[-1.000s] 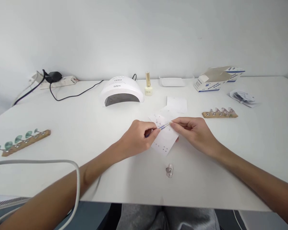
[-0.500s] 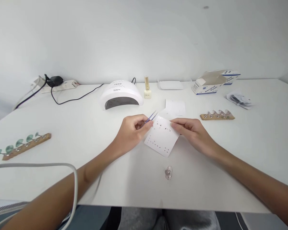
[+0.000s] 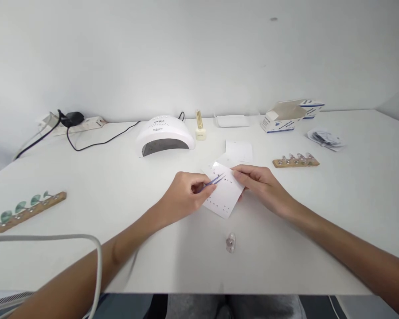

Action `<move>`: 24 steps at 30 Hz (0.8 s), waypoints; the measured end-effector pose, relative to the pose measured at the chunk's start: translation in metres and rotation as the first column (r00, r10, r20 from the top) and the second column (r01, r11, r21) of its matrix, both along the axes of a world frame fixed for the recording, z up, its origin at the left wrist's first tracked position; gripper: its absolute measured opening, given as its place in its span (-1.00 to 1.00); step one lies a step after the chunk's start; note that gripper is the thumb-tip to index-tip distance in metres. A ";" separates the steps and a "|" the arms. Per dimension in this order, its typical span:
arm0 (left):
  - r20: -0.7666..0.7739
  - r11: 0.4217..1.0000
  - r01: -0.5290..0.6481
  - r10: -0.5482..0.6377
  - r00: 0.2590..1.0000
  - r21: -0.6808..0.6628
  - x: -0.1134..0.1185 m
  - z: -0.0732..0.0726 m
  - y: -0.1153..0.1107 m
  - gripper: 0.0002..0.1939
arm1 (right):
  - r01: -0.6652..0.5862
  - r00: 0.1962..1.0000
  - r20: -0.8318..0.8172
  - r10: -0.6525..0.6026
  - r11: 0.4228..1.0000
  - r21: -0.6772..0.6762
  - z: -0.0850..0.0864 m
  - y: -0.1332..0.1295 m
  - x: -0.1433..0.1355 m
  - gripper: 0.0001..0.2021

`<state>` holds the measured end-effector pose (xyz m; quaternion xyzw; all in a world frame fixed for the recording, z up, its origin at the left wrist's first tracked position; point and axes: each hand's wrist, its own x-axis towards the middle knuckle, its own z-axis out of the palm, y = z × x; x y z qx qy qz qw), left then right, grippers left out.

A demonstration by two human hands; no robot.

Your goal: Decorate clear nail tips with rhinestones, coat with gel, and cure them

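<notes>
My left hand is closed around a pair of blue tweezers, whose tips lie over a white sticker sheet. Rows of small dark marks run along the top and bottom of that sheet. My right hand pinches the sheet's upper right edge between thumb and fingers, holding it tilted above the table. On the tabletop below the sheet lies a small clear pinkish nail tip on a round base. Behind the hands rests another white sheet.
A white nail lamp and a nail polish bottle stand at the back. Wooden nail stands lie left and right. Near an alcohol pad box sit loose packets. A white cable crosses my left forearm.
The tweezers have moved right and down, from beside the sheet's top corner to over its upper marks. My left hand has shifted with them; my right hand still holds the sheet.
</notes>
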<state>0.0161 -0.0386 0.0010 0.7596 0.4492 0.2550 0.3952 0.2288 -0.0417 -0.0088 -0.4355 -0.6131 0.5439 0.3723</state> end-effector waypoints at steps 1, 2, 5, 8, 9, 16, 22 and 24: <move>-0.003 1.000 0.002 -0.002 1.000 -0.001 0.000 0.000 0.000 -0.73 | -0.001 1.000 -0.001 0.001 1.000 0.000 0.000 -0.001 0.000 -0.76; -0.006 1.000 0.001 -0.001 1.000 -0.002 0.000 0.000 -0.001 -0.73 | -0.001 1.000 -0.001 0.001 1.000 0.001 0.001 -0.001 -0.001 -0.76; -0.026 1.000 0.007 -0.007 1.000 -0.015 0.001 0.000 -0.002 -0.70 | 0.008 1.000 0.012 -0.008 1.000 0.022 0.003 -0.004 -0.001 -0.78; -0.047 0.999 0.021 -0.023 0.999 -0.028 0.001 0.001 -0.002 -0.70 | 0.019 0.999 0.037 -0.021 0.999 0.046 0.004 -0.006 -0.001 -0.78; -0.052 0.999 0.024 -0.026 0.998 -0.028 0.001 0.001 -0.002 -0.71 | 0.021 0.999 0.048 -0.023 0.998 0.051 0.004 -0.006 -0.001 -0.78; -0.077 0.999 0.027 -0.030 0.997 -0.036 0.002 0.002 -0.003 -0.70 | 0.019 0.996 0.086 -0.025 0.997 0.079 0.004 -0.004 -0.003 -0.79; -0.093 0.999 0.032 -0.032 0.995 -0.008 0.001 0.001 -0.003 -0.71 | 0.027 0.992 0.122 -0.039 0.995 0.093 0.005 -0.005 -0.003 -0.77; -0.091 0.999 0.034 -0.035 0.995 -0.011 0.001 0.001 -0.003 -0.72 | 0.028 0.990 0.134 -0.041 0.995 0.095 0.005 -0.005 -0.003 -0.76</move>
